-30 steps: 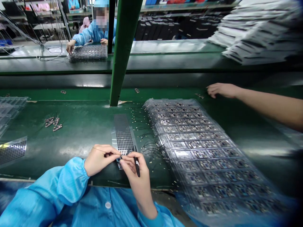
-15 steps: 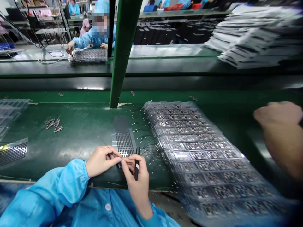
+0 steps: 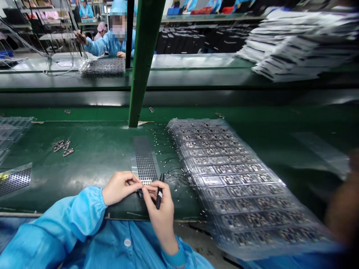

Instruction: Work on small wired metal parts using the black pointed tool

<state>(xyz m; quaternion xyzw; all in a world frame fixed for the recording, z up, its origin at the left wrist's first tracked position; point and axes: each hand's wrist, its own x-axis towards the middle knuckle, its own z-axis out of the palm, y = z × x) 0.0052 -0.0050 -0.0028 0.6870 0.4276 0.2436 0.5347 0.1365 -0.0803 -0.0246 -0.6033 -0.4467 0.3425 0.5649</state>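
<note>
My left hand [image 3: 121,186] and my right hand [image 3: 159,209] meet at the near edge of the green bench, both pinched on a small dark part [image 3: 140,193] held between the fingertips. Black tweezers [image 3: 159,192] are also tucked in my right hand, tips pointing away from me. Just beyond the fingers lies a clear strip with a grid of small dark squares [image 3: 144,159]. To the right stands a stack of clear trays [image 3: 235,179] filled with small electronic parts.
A green post [image 3: 141,74] rises behind the strip. Loose small parts [image 3: 63,146] lie at the left, with more clear trays [image 3: 11,130] at the left edge. Fine wire scraps litter the bench. A blurred arm [image 3: 343,213] fills the right edge. A co-worker [image 3: 110,39] sits across.
The other person's arm at the right has pulled back toward the near right edge. My hands stay pinched on the small part, with the tweezers tilted slightly more upright.
</note>
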